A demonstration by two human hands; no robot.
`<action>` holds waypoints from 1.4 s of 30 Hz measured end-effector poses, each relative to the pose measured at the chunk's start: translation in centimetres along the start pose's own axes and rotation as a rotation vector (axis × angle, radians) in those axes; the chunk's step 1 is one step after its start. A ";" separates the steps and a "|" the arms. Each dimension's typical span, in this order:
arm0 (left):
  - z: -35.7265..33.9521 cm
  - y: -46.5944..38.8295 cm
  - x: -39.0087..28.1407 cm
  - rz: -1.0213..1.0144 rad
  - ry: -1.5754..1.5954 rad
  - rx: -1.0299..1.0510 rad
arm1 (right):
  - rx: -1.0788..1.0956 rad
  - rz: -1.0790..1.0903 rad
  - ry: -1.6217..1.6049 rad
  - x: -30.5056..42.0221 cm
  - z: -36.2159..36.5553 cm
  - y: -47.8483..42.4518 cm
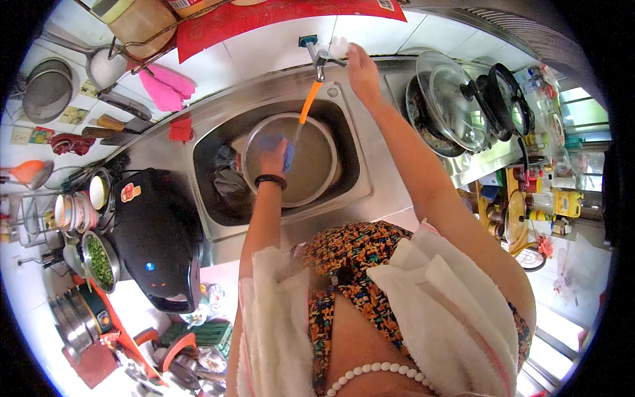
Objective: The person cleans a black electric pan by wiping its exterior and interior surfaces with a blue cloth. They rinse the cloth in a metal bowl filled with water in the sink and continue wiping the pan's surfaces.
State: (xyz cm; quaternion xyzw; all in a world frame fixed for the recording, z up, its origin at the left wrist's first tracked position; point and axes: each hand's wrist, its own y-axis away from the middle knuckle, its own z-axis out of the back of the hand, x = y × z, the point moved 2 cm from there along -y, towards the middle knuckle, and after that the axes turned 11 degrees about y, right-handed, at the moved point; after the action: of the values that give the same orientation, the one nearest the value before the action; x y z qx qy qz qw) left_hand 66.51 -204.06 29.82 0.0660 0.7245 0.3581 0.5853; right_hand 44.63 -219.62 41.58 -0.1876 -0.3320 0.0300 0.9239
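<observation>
A blue cloth or scrubber (286,154) is in my left hand (273,158), over the left part of a round metal basin (333,171). The basin sits in the steel sink (364,191), with cloudy water inside. My right hand (364,72) is raised beside the lever of the wall faucet (321,59); whether its fingertips touch the lever is unclear. From the faucet hangs an orange hose (309,102), with a thin stream of water below its end. A dark, crumpled cloth-like item (230,181) lies in the sink left of the basin.
A pan with a glass lid (454,99) stands on the right counter. Left of the sink is a black appliance (154,238), near a bowl of chopped greens (99,263). A pink cloth (166,88) and several utensils hang on the tiled wall.
</observation>
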 end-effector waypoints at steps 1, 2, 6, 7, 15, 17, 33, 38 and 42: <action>0.9 -1.9 2.2 -0.077 -0.006 0.058 | 0.078 0.102 0.186 1.2 0.1 -0.9; 2.6 -5.1 4.6 -0.207 -0.198 0.014 | 0.283 -0.081 0.190 2.7 -1.0 -1.1; 3.0 -4.1 4.7 -0.277 0.143 0.104 | 0.369 -0.036 0.386 6.5 -0.1 1.5; 2.6 -2.2 2.8 0.046 0.092 0.156 | 0.367 -0.073 0.382 5.8 0.1 2.0; 2.0 4.4 -2.3 -0.018 0.715 0.293 | 0.443 -0.147 -0.508 1.4 -4.1 11.2; 1.4 6.4 -3.7 0.007 0.779 0.342 | 0.529 -0.053 -0.657 2.4 -5.2 16.2; 9.3 4.6 2.6 -0.037 0.428 0.244 | 0.879 0.050 -0.527 6.7 -5.9 18.7; 8.9 6.0 2.1 0.054 0.666 0.630 | 0.770 0.100 -0.346 8.7 -6.9 19.7; 7.4 8.3 1.9 0.083 0.787 0.665 | 0.524 0.096 -0.068 10.3 -9.1 23.0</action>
State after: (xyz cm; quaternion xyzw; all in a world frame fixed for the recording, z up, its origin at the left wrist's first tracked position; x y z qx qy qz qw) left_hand 69.86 -193.70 32.86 0.1375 0.9613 0.1290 0.2010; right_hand 59.96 -199.36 32.89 0.0438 -0.3345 0.1652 0.9268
